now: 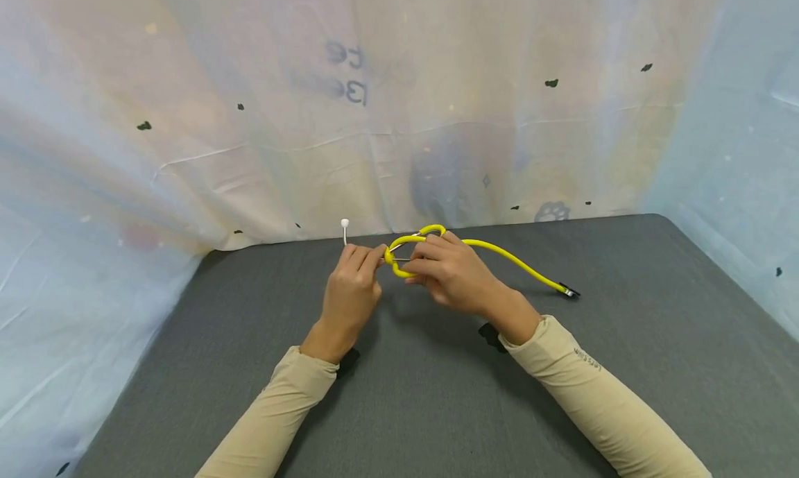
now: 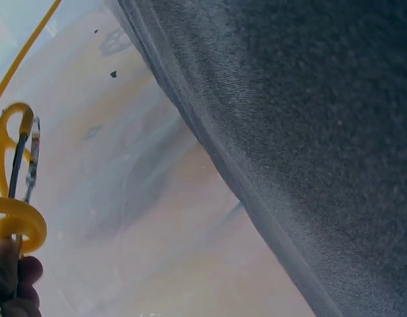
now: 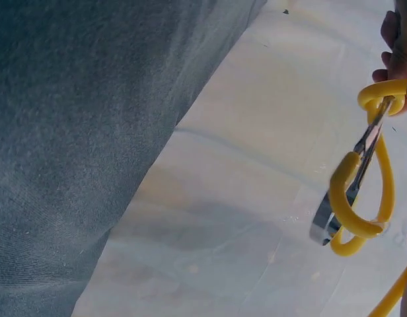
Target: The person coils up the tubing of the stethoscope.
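Observation:
A stethoscope with yellow tubing (image 1: 508, 256) is held above the dark table. My left hand (image 1: 351, 284) pinches its metal ear tubes beside a tight yellow coil (image 2: 22, 221) wrapped round them. One white ear tip (image 1: 345, 223) sticks up beyond that hand. To its right, my right hand (image 1: 456, 273) grips the looped tubing with bent fingers. The metal tubes (image 3: 369, 142) run through the yellow loops in the right wrist view. Trailing off to the right, the tubing ends in a black and silver piece (image 1: 569, 292). Fingers hide part of the loops.
A grey cloth-covered table (image 1: 399, 408) lies beneath both forearms. Behind it hangs a pale patterned curtain (image 1: 399, 117) with dark spots, which continues along both sides. Dark straps (image 1: 493, 337) show at the wrists.

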Demonstrator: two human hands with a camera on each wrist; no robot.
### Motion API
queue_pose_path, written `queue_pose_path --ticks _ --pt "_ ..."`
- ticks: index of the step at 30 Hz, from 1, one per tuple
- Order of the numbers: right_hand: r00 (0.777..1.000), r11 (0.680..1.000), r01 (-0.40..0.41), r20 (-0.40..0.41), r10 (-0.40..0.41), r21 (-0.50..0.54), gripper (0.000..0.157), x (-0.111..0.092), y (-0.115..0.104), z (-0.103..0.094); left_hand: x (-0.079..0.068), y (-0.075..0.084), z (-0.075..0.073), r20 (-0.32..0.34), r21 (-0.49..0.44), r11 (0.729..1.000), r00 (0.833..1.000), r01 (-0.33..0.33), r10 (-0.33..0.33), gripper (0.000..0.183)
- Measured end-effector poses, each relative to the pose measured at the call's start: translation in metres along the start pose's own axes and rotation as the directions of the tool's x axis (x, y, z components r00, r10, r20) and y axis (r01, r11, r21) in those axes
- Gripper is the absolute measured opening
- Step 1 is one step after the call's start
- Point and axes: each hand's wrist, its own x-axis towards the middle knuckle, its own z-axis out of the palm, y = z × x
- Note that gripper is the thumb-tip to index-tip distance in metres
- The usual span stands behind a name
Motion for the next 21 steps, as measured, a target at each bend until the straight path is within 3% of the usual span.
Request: queue_pose_path --ticks 8,14,17,21 --pt "0.990 0.984 -0.122 -0.059 0.131 0.127 0.008 0.000 0.005 -0.005 0.000 0.000 0.000 0.057 -0.026 0.988 0.986 -0.153 0.155 0.023" --pt "0.974 0.958 -0.190 -0.078 0.211 0.216 0.011 0.000 0.010 -0.011 0.001 -0.001 -0.002 0.063 -0.097 0.942 0.943 -0.321 0.328 0.031" --pt "0.971 0.949 -0.202 -0.078 0.227 0.244 0.011 0.000 0.011 -0.012 0.000 -0.003 -0.003 0.080 -0.150 0.924 0.927 -0.351 0.365 0.029" --pt "0.963 0.929 -0.235 -0.058 0.262 0.286 0.010 0.000 0.013 -0.015 0.001 -0.005 -0.004 0.086 -0.207 0.912 0.922 -0.353 0.377 0.030"
